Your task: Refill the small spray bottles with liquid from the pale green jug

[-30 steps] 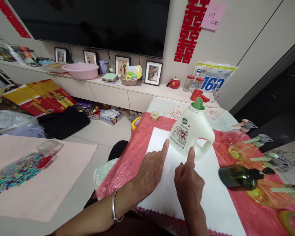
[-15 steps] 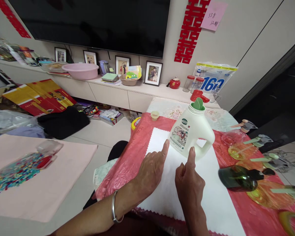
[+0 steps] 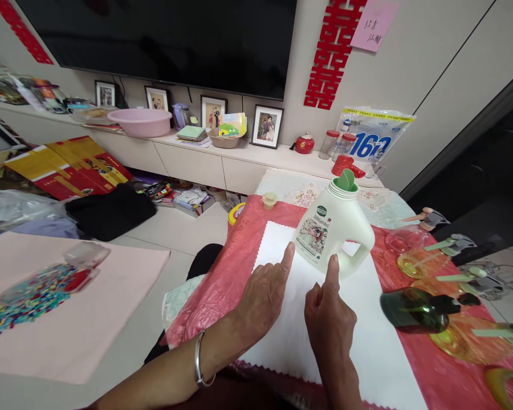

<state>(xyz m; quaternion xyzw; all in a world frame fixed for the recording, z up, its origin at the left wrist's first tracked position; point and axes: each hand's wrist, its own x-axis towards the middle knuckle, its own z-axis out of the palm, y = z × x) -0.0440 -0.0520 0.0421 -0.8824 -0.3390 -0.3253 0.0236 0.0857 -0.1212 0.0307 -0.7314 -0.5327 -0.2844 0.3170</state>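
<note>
A cream-white detergent jug (image 3: 344, 219) with a green inner spout (image 3: 346, 179) stands upright on a white scalloped-edged sheet (image 3: 378, 336); its outer cap is off. My left hand (image 3: 263, 293), with a silver bangle on the wrist, holds nothing; its index finger points toward the jug's label. Beside it, my right hand (image 3: 330, 310) also points at the jug, index finger stretched and the other fingers curled. Both fingertips appear close to the jug's lower front; whether they touch it I cannot tell.
Red plastic sheeting (image 3: 222, 279) covers the table. Clear spray bottles (image 3: 410, 265) and a dark green pump bottle (image 3: 410, 310) lie along the right side. At the back left is a small cup (image 3: 269, 200). Colourful small pieces (image 3: 29, 302) cover part of a pink-topped table (image 3: 111, 302).
My hands keep the same pointing pose beside the jug. Only a very slight shift of the view shows.
</note>
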